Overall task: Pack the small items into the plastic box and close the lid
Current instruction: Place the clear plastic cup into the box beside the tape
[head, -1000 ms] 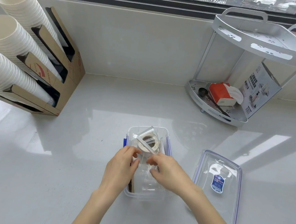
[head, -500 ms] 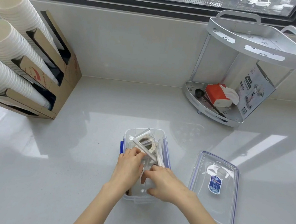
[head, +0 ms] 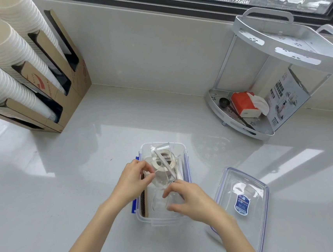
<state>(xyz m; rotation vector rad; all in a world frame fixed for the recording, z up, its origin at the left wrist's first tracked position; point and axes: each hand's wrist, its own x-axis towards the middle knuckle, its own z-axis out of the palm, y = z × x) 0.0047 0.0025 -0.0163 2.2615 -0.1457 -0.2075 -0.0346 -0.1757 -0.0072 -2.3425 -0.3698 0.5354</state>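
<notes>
Lid (head: 243, 204) lies right of box (head: 186, 162); tape roll (head: 163, 161) inside, seemingly under a stick (head: 165, 162).

Left hand (head: 134, 180) and right hand (head: 192, 200) reach forward, fingers curled, nearly meeting.

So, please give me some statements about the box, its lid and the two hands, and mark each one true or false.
1. The lid is closed on the plastic box. False: it lies flat on the counter, to the right of the box.
2. Both the left hand and the right hand are over the open box. True.
3. A roll of tape lies in the far half of the box. True.
4. The paper cups stand upright on the counter. False: they lie stacked in a cardboard holder at the left.
5. The corner rack holds a red and white tissue pack on its lower shelf. True.
</notes>
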